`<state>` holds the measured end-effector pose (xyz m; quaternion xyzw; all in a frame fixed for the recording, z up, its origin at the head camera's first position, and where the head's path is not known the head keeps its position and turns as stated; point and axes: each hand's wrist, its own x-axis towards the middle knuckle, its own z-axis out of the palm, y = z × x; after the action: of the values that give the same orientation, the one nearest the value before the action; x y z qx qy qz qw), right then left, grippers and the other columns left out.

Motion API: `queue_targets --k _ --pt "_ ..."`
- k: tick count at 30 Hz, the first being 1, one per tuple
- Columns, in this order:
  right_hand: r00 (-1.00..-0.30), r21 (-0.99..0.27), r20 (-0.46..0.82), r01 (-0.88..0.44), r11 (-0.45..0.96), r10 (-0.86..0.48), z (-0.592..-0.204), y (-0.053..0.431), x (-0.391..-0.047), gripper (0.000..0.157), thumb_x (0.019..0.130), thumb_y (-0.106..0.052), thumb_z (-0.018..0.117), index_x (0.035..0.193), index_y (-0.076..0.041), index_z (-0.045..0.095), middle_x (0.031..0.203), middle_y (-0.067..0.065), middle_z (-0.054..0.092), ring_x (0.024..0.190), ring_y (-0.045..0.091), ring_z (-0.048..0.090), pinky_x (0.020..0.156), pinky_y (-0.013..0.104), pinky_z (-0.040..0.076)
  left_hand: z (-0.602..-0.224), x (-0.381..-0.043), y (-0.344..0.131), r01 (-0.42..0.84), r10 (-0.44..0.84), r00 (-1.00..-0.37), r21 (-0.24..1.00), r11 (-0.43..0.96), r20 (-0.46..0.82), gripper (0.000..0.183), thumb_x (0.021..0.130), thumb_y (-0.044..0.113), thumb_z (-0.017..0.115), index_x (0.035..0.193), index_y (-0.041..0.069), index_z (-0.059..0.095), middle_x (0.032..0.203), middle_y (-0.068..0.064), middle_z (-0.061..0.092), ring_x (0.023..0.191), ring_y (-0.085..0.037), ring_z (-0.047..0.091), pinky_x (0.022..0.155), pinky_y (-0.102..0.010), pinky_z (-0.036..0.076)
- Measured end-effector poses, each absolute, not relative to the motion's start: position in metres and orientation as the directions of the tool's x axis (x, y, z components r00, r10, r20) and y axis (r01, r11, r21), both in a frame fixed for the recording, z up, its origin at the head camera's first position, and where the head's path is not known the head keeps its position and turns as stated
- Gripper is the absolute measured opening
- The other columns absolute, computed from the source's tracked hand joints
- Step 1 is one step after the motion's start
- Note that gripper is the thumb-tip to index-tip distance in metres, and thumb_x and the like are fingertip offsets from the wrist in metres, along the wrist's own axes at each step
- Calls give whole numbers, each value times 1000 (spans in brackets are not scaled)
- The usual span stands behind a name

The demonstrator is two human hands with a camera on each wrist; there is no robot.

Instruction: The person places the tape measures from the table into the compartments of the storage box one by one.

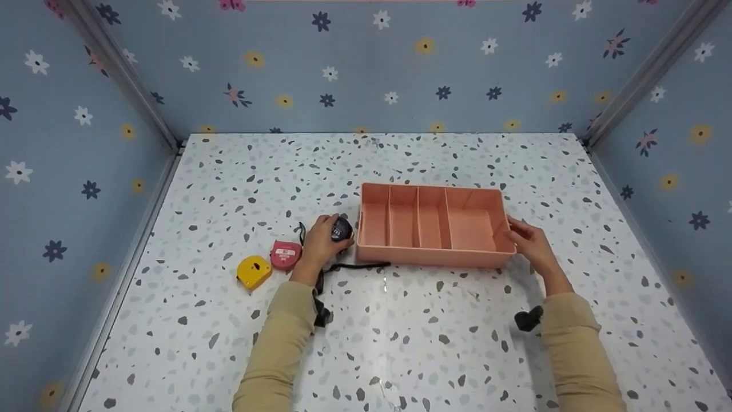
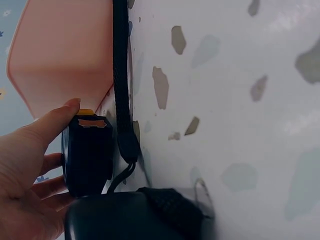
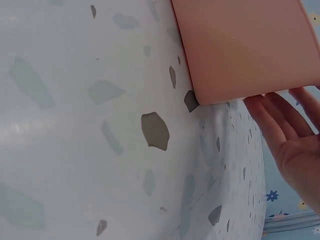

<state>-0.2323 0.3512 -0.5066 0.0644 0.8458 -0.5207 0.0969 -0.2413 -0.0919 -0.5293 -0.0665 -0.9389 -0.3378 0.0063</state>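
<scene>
A black tape measure (image 1: 341, 229) with a dark wrist strap (image 1: 357, 265) is gripped by my left hand (image 1: 321, 243), just left of the box. In the left wrist view, the thumb lies near the orange-yellow part at the end of the tape measure (image 2: 89, 150), with the fingers behind it. The pink divided box (image 1: 434, 258) has several compartments, and none holds anything. My right hand (image 1: 533, 243) holds the box's right end at the rim. From the right wrist view, fingers (image 3: 272, 117) touch the end wall.
Left of my left hand, a pink-red tape measure (image 1: 285, 255) and a yellow tape measure (image 1: 253, 272) lie side by side on the speckled white table (image 1: 434, 343). Blue flowered panels (image 1: 366, 68) stand at the back and both sides.
</scene>
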Motion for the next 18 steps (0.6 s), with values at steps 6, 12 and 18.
queue_targets --k 6,12,18 --pt "-972 -860 -227 232 454 67 -505 347 -227 57 87 -37 52 136 -11 37 129 16 44 97 12 47 67 16 46 -529 -241 -91 147 129 -989 624 768 74 69 72 28 73 127 -3 45 119 -21 46 107 -33 47 93 -40 37" --pt "-972 -875 -221 233 424 79 -502 343 -220 57 87 -35 54 135 -7 38 129 18 43 92 5 50 68 18 48 -528 -240 -91 147 125 -989 615 775 80 68 72 29 73 126 -2 45 118 -21 47 106 -33 48 92 -40 38" --pt "-982 -900 -179 190 392 65 -511 347 -214 57 87 -36 54 134 -7 39 132 19 40 99 12 52 70 22 50 -528 -240 -90 145 115 -989 604 784 88 68 72 27 73 126 -3 45 118 -21 47 106 -34 49 91 -41 39"
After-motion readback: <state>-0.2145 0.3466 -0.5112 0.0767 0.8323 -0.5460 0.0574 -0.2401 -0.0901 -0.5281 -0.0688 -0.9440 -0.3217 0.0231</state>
